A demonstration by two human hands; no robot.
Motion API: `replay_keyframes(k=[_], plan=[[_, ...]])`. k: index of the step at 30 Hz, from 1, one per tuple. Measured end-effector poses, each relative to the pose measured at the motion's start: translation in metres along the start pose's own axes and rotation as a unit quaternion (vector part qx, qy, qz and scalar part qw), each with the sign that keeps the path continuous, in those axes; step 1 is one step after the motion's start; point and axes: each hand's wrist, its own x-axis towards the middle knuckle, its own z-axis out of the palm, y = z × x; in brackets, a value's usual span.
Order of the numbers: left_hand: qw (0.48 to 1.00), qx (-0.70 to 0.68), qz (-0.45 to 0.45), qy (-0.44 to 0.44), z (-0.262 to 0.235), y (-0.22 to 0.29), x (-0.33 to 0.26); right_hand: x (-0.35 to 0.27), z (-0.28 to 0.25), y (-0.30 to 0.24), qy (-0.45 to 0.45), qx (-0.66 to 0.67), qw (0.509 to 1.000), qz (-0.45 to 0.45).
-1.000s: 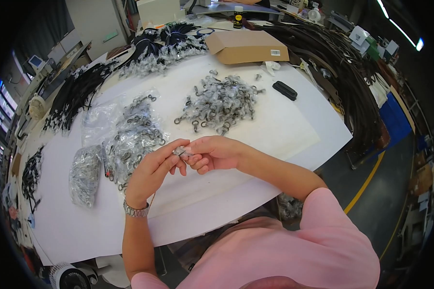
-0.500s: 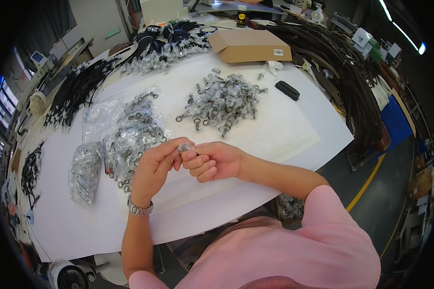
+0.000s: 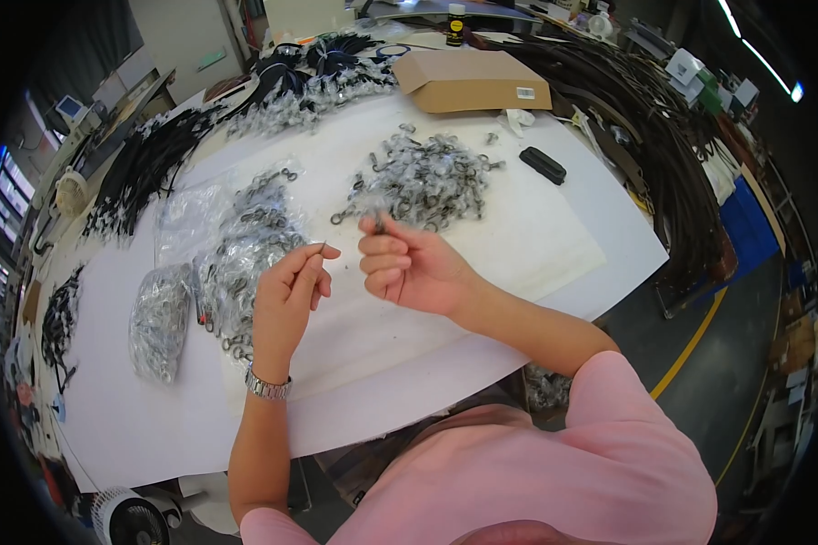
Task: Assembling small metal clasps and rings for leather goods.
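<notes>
Above the white tabletop, my two hands are apart. My right hand pinches a small dark metal clasp, blurred by motion, just in front of a pile of plastic-wrapped metal clasps. My left hand, with a watch on its wrist, is closed in a pinch. A tiny dark bit shows at its fingertips, too small to name. Left of it, more clasps spill over a clear plastic bag. A full, bulging plastic bag lies farther left.
An open cardboard box stands at the back, with a black oblong case in front of it. Bundles of black straps lie at the far left. Long dark strips heap along the right edge. A fan stands lower left.
My hands have come apart from a shared hold on a plastic-wrapped piece. The right hand has moved away toward the far pile with a clasp; the left has shifted slightly left.
</notes>
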Motion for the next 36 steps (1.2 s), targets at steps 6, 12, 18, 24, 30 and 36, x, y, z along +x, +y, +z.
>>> replay_keyframes(k=[6,12,18,24,30,36], plan=[[0.963,-0.249,-0.023,0.105,-0.013,-0.024,0.008,-0.007,0.001,-0.036,0.102,-0.08,0.988,-0.084],[0.937,-0.322,-0.031,0.13,-0.025,-0.034,0.011,0.036,-0.009,-0.011,0.143,-0.715,0.684,-0.005],[0.951,-0.266,0.009,0.16,-0.023,-0.017,0.008,0.099,-0.044,0.011,0.035,-0.95,0.252,-0.181],[0.964,-0.216,-0.014,0.153,-0.02,-0.01,0.007,0.111,-0.073,0.036,-0.005,-0.962,0.162,-0.219],[0.963,-0.232,-0.021,0.134,-0.022,-0.019,0.004,0.11,-0.073,0.038,-0.014,-0.953,0.198,-0.227],[0.951,-0.261,-0.008,0.168,-0.029,-0.026,0.014,0.104,-0.065,0.028,0.068,-0.92,0.216,-0.319]])
